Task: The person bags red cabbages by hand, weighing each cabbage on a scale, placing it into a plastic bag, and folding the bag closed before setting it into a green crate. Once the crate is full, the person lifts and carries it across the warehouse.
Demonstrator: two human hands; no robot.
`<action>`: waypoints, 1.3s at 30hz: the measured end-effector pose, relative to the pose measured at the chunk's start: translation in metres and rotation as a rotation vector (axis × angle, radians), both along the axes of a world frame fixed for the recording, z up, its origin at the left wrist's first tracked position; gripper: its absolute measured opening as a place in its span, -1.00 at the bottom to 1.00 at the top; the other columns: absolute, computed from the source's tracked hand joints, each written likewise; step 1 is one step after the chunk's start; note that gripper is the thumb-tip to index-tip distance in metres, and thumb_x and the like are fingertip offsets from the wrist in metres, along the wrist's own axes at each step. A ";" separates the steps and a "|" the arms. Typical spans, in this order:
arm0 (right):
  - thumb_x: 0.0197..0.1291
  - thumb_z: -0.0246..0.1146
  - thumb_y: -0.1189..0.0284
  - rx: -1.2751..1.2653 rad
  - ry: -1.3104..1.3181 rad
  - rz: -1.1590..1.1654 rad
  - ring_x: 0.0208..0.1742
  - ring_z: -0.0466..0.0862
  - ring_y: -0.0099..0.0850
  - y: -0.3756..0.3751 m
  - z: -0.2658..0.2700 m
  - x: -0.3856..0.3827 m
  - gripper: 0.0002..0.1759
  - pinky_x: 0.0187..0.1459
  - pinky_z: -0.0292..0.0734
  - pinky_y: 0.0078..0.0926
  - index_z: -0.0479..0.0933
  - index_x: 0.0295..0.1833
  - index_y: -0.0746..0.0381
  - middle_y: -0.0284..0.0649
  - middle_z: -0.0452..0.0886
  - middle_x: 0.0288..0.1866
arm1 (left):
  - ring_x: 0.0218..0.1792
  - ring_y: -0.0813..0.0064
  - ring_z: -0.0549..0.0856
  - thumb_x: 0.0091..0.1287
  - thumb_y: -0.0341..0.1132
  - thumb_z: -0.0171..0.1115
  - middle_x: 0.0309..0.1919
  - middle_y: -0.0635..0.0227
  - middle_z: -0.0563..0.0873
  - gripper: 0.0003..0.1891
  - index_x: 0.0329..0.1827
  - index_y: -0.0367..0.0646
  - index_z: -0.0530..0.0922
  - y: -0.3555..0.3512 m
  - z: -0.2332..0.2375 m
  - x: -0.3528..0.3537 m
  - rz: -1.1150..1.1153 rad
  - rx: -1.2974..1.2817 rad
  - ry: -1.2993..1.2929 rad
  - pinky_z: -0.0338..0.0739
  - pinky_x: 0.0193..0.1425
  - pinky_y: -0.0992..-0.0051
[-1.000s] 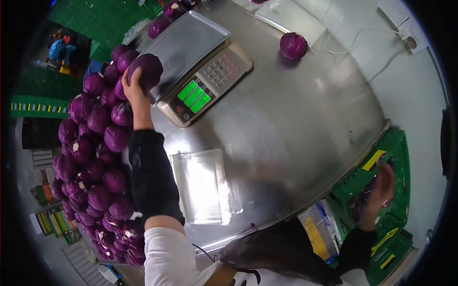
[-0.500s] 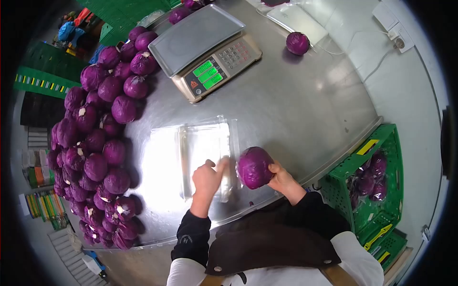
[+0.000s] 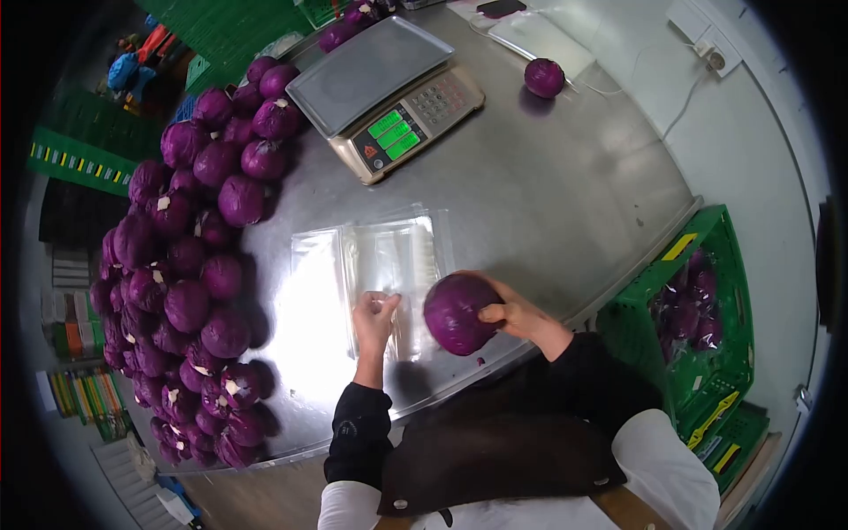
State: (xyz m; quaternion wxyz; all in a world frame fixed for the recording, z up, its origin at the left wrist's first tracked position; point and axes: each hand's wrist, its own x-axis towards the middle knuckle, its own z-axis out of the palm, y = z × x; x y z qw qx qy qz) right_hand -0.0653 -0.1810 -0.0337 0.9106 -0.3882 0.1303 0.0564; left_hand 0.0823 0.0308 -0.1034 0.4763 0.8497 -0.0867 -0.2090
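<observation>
Gripping a round purple cabbage (image 3: 452, 320) in my right hand (image 3: 521, 318); my left hand (image 3: 373, 325) curls over clear plastic bags (image 3: 389, 252), pinch unclear.

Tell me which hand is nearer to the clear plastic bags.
Left. The left hand is right at the clear plastic bags, its fingers on or just over them; the right hand is off to their right, holding a purple cabbage.

1 head-worn view looks forward and steeply down over the metal table (image 3: 565, 177) from above.
</observation>
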 end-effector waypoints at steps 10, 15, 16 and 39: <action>-0.07 0.34 0.29 0.071 0.032 0.302 0.16 0.42 -0.36 0.063 -0.006 0.054 -0.28 0.21 0.30 -0.42 0.33 0.25 0.26 -0.18 0.45 0.10 | -0.39 0.57 0.63 0.39 -0.25 0.08 -0.43 0.34 0.65 -0.71 -0.16 -0.37 0.57 0.016 0.028 -0.001 0.096 -0.630 0.517 0.52 -0.27 0.63; -0.01 0.37 0.19 0.128 0.170 -0.090 0.07 0.52 -0.39 0.055 -0.011 0.031 -0.29 0.10 0.42 -0.44 0.36 0.21 0.35 -0.18 0.51 0.07 | -0.47 0.52 0.65 0.34 -0.36 0.12 -0.42 0.27 0.69 -0.78 -0.12 -0.37 0.59 0.018 0.069 -0.017 0.001 -0.689 0.402 0.53 -0.35 0.62; 0.07 0.34 0.15 0.063 0.268 -0.158 0.07 0.52 -0.40 0.054 -0.009 0.028 -0.30 0.09 0.42 -0.45 0.35 0.22 0.36 -0.20 0.50 0.08 | -0.50 0.50 0.65 0.31 -0.40 0.16 -0.40 0.25 0.71 -0.80 -0.12 -0.36 0.60 -0.001 0.086 -0.034 -0.062 -0.509 0.068 0.53 -0.38 0.62; -0.10 0.29 0.61 -1.747 -0.419 -0.548 -0.12 0.51 -0.30 -0.009 0.063 -0.012 -0.57 -0.11 0.50 -0.41 0.51 -0.01 0.22 -0.22 0.43 -0.14 | -0.41 0.09 0.66 0.15 -0.23 0.29 -0.31 0.07 0.68 -0.63 -0.05 -0.27 0.51 -0.096 0.162 -0.031 -0.574 0.670 -0.651 0.52 -0.34 0.26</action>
